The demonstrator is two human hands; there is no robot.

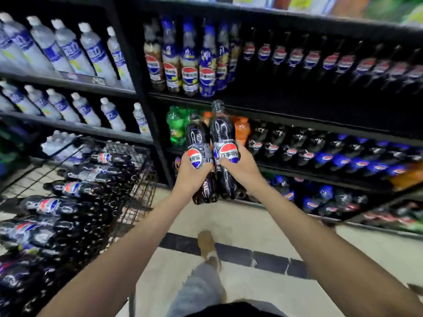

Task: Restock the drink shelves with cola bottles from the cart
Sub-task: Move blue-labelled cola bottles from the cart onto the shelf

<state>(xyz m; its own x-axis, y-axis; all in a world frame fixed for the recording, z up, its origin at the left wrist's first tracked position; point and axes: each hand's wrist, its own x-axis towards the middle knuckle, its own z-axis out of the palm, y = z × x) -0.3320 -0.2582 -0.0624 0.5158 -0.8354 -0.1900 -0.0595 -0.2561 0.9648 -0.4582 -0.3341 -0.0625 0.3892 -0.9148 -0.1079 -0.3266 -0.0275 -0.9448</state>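
Two cola bottles are held upright and touching in mid-air, before the left end of the drink shelf [320, 178]. The left hand [191, 177] grips the left cola bottle [198, 143], fingers curled round its label, and the right hand [240, 167] grips the right cola bottle [223, 136] likewise. Behind them, at the shelf's left end, stand a green bottle [176, 126] and an orange bottle [241, 130]. A cola row [290, 149] runs rightward along its front edge. The cart [146, 170], left of the arms, holds many more lying bottles [75, 188]. This looks like the carry from cart to shelf. Next calls for finding a gap in the cola row and standing each bottle there.
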